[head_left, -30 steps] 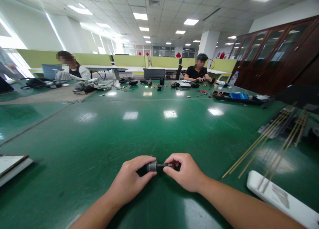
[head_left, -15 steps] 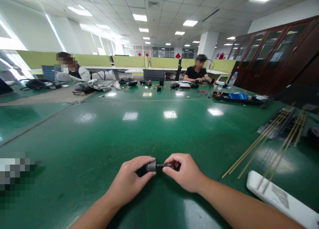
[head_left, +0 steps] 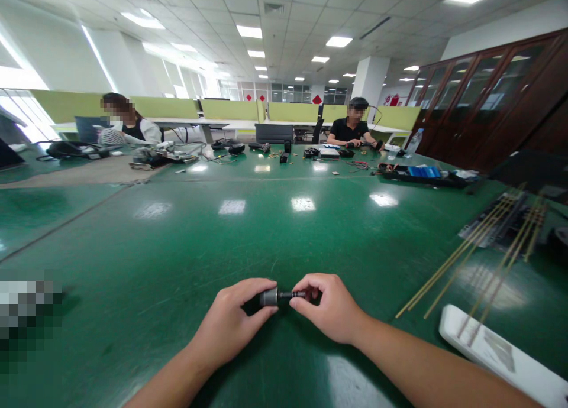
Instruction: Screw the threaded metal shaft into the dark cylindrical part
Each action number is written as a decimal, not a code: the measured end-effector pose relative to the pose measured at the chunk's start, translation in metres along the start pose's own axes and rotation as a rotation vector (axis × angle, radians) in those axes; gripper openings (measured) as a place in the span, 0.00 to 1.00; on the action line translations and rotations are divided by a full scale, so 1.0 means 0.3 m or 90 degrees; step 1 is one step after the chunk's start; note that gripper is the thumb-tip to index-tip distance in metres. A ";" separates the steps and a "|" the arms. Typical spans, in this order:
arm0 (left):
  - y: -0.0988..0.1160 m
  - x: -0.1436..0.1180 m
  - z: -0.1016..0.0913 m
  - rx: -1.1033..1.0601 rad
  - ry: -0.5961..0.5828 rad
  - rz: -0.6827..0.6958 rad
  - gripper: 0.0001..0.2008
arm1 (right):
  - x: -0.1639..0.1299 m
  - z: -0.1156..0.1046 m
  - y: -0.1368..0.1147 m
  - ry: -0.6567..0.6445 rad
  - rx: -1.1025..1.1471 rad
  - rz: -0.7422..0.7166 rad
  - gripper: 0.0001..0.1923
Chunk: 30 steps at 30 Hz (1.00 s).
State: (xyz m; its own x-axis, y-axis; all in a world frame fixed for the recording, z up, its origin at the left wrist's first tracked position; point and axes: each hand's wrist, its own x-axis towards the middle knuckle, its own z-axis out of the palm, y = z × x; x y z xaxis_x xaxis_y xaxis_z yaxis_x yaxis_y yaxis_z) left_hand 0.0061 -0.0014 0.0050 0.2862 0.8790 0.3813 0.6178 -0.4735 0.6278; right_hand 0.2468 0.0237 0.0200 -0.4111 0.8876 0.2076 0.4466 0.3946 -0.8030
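Just above the green table point(head_left: 261, 224), my left hand point(head_left: 226, 322) grips a short grey metal cylinder point(head_left: 268, 297) between thumb and fingers. From the cylinder's right end a thin dark shaft point(head_left: 286, 295) sticks out, lying level. My right hand point(head_left: 332, 307) pinches the far end of that shaft with thumb and forefinger. The grip hides the shaft's tip, and the left fingers cover part of the cylinder. The exact kind of part is too small to tell.
Long thin brass-coloured rods point(head_left: 461, 251) lie at the right, some over a white device point(head_left: 501, 352) near my right forearm. Beyond them stands a black tray point(head_left: 426, 174) with blue items. Two people sit across the table, among tools and cables.
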 end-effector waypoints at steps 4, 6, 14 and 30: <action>-0.002 0.000 0.002 0.002 -0.001 -0.005 0.17 | 0.000 -0.001 0.001 0.000 -0.002 0.001 0.04; -0.005 -0.002 0.003 0.002 -0.004 -0.007 0.17 | 0.000 0.000 0.002 0.002 -0.003 0.000 0.03; -0.006 -0.003 0.000 0.012 -0.002 -0.006 0.17 | 0.001 0.000 -0.004 0.006 -0.001 0.003 0.03; -0.010 0.000 -0.005 0.021 0.010 -0.018 0.17 | -0.001 -0.012 -0.007 0.028 0.027 0.014 0.02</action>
State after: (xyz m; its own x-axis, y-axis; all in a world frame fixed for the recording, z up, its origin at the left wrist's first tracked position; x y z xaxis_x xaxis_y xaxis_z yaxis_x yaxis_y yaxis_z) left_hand 0.0031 0.0000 0.0041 0.2564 0.8913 0.3740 0.6500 -0.4454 0.6157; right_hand 0.2488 0.0234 0.0234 -0.3658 0.9060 0.2131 0.4204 0.3651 -0.8306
